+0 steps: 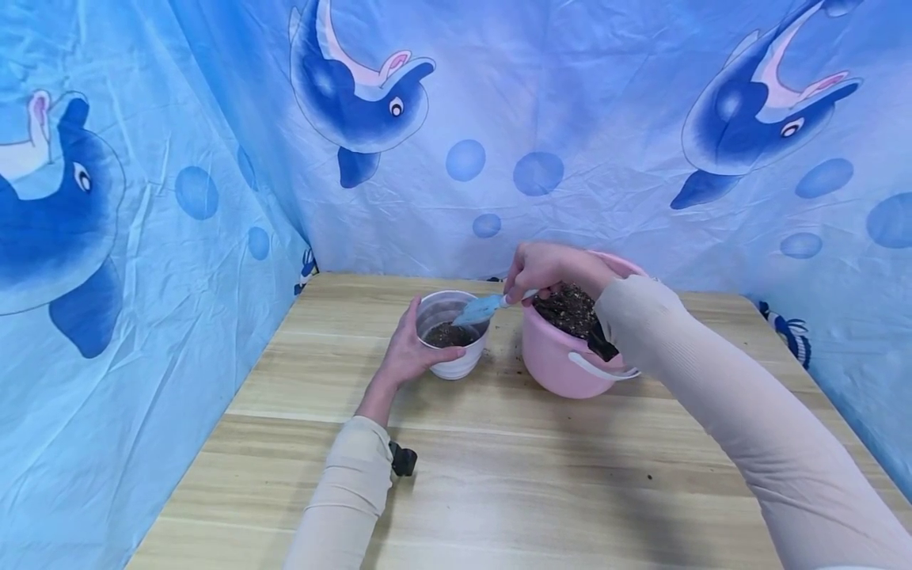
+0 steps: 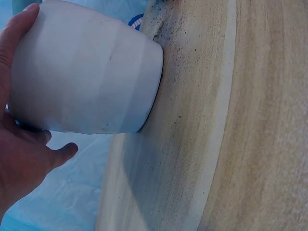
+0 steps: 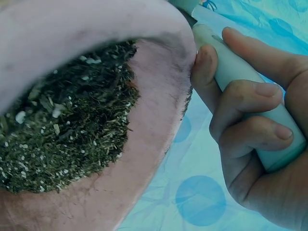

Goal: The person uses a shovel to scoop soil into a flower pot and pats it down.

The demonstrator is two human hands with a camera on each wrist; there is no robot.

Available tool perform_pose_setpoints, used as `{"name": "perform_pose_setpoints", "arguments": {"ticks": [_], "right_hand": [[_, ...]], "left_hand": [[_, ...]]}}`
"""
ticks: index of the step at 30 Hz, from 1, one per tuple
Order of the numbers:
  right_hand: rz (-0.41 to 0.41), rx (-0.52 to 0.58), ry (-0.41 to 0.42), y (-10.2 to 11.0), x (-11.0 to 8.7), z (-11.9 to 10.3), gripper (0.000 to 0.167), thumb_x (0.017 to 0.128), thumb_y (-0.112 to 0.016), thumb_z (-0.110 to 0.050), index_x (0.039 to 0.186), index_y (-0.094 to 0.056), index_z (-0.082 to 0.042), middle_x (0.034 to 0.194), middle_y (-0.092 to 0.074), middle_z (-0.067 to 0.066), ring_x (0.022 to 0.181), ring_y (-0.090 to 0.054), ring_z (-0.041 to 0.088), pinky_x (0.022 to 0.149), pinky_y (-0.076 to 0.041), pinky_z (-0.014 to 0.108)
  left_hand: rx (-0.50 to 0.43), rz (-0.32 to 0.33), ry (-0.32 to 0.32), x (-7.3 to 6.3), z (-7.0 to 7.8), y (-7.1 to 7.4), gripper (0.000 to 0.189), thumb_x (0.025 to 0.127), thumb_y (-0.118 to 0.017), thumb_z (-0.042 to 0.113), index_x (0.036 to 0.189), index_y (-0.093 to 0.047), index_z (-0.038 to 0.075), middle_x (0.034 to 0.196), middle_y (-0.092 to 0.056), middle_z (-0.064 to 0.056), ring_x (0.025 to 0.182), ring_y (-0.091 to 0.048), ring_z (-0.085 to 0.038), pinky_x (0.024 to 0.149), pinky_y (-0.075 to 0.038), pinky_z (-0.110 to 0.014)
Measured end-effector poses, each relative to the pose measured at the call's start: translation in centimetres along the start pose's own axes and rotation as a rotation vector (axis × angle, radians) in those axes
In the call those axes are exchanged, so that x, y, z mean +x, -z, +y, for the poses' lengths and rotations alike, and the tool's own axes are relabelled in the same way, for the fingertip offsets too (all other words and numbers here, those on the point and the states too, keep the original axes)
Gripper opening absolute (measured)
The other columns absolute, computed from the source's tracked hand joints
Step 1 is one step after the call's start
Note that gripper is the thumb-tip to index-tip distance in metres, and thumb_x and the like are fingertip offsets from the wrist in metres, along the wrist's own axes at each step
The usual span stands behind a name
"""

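A white plant pot (image 1: pixel 461 366) stands on the table with dark soil (image 1: pixel 447 336) low inside it. My left hand (image 1: pixel 411 353) holds the pot from its left side, thumb across the near wall and fingers round the far side. In my right hand (image 1: pixel 543 267) is a small trowel, its pale handle (image 3: pixel 238 70) wrapped by the fingers in the right wrist view. The light-blue trowel blade (image 1: pixel 477 309) tilts down into the mouth of the pot, over the soil. The right hand hovers by the left rim of a pink bucket (image 1: pixel 559 372).
Dark potting soil with white specks (image 3: pixel 62 125) fills much of the bucket, whose white handle (image 1: pixel 602 370) hangs at the front. Crumbs of soil dot the wooden table (image 1: pixel 499 475). Blue dolphin-print cloth (image 1: pixel 556 95) encloses the back and left side.
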State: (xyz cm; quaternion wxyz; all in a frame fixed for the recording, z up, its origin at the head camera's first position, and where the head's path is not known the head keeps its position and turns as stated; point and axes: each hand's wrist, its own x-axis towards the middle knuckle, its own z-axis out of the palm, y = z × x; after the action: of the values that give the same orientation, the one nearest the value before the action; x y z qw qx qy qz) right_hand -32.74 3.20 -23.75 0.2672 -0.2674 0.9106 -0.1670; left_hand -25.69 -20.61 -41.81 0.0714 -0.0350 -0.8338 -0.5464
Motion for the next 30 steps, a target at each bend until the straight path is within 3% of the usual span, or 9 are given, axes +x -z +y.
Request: {"name": "perform_pose_setpoints", "arguments": {"ticks": [4,9,14,19,21,23,26,30], "right_hand": [[0.033,0.059,0.056,-0.4,-0.3,0.7,0.031,0.089,-0.067,-0.018,0.117,-0.07,-0.005,0.08,-0.072,0.008,0.04,-0.032,0.008,0.042,-0.029,0.023],[0.088,0.118,0.105,-1.0,-0.6,1.5,0.032,0.089,-0.068,-0.017,0.118,-0.069,-0.004,0.066,-0.064,0.007,0.04,-0.031,0.008,0.042,-0.03,0.023],[0.146,0.133,0.168,-1.6,-0.9,2.4,0.033,0.089,-0.068,-0.018,0.119,-0.069,-0.006,0.047,-0.044,-0.001,0.039,-0.028,0.009,0.043,-0.031,0.022],[0.223,0.155,0.22,-2.3,-1.3,3.1,0.03,0.089,-0.069,-0.02,0.117,-0.07,-0.01,0.044,-0.035,-0.005,0.038,-0.027,0.007,0.041,-0.028,0.021],[0.266,0.157,0.249,-2.6,-1.4,3.3,0.029,0.089,-0.069,-0.02,0.116,-0.071,-0.01,0.052,-0.051,-0.002,0.038,-0.027,0.006,0.04,-0.027,0.021],[0.305,0.158,0.271,-3.0,-1.5,3.6,0.028,0.088,-0.07,-0.019,0.115,-0.072,-0.009,0.072,-0.066,0.003,0.039,-0.027,0.006,0.041,-0.027,0.021],[0.361,0.144,0.284,-3.5,-1.6,3.7,0.029,0.089,-0.07,-0.02,0.115,-0.072,-0.01,0.108,-0.069,0.006,0.043,-0.031,0.007,0.044,-0.031,0.022],[0.41,0.146,0.3,-3.9,-1.8,4.0,0.029,0.09,-0.068,-0.02,0.117,-0.071,-0.01,0.105,-0.067,0.007,0.05,-0.04,0.012,0.05,-0.037,0.024]], "left_hand": [[0.009,0.002,0.01,0.0,0.1,0.0,0.13,0.058,-0.092,0.041,0.156,-0.009,0.018,0.158,-0.018,-0.012,0.143,-0.021,-0.028,0.116,-0.021,-0.046],[0.007,0.004,0.011,-0.1,0.2,0.0,0.129,0.059,-0.092,0.04,0.156,-0.009,0.018,0.158,-0.018,-0.012,0.143,-0.021,-0.028,0.116,-0.021,-0.046],[0.012,0.005,0.008,-0.2,0.3,-0.1,0.129,0.059,-0.092,0.039,0.156,-0.009,0.019,0.158,-0.018,-0.011,0.144,-0.02,-0.029,0.116,-0.022,-0.047],[0.036,0.012,0.027,-0.2,0.3,-0.2,0.129,0.059,-0.092,0.042,0.156,-0.009,0.021,0.158,-0.018,-0.009,0.144,-0.02,-0.028,0.115,-0.023,-0.046],[0.038,0.013,0.033,-0.2,0.3,-0.2,0.129,0.059,-0.092,0.043,0.156,-0.01,0.021,0.158,-0.019,-0.009,0.144,-0.02,-0.028,0.115,-0.023,-0.046],[0.036,0.013,0.036,-0.2,0.3,-0.2,0.129,0.058,-0.092,0.042,0.156,-0.01,0.021,0.158,-0.019,-0.009,0.143,-0.02,-0.027,0.115,-0.023,-0.046],[0.026,0.015,0.035,-0.3,0.3,-0.3,0.129,0.058,-0.092,0.04,0.156,-0.01,0.02,0.158,-0.02,-0.009,0.143,-0.021,-0.027,0.116,-0.023,-0.046],[0.016,0.015,0.018,-0.3,0.3,-0.4,0.129,0.058,-0.093,0.037,0.156,-0.01,0.017,0.157,-0.021,-0.011,0.143,-0.022,-0.029,0.116,-0.022,-0.046]]}}
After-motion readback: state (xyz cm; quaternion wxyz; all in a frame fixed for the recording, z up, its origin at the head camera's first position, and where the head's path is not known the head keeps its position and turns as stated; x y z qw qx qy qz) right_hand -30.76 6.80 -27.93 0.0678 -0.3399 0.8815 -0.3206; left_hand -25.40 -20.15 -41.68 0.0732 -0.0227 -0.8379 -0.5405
